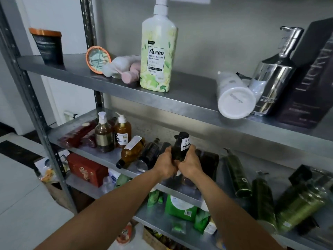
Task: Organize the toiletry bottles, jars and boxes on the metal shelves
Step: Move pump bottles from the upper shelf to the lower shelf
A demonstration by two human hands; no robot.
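A dark pump bottle [180,147] with a white label stands upright over the middle metal shelf [100,156]. My left hand [166,164] grips its left side and my right hand [190,164] grips its right side, so its lower part is hidden. To the left lie an amber bottle [130,152] and a dark bottle [150,153] on their sides. Two amber pump bottles [111,132] stand upright further left. Green bottles [237,174] lean at the right of this shelf.
The top shelf [180,103] carries a tall pale green body wash bottle [158,51], a fallen white bottle [232,96], a chrome pump bottle [273,76], a dark box [310,78], pink bottles [124,69] and a dark jar [48,46]. Below are a red box [86,169] and green packets [180,206].
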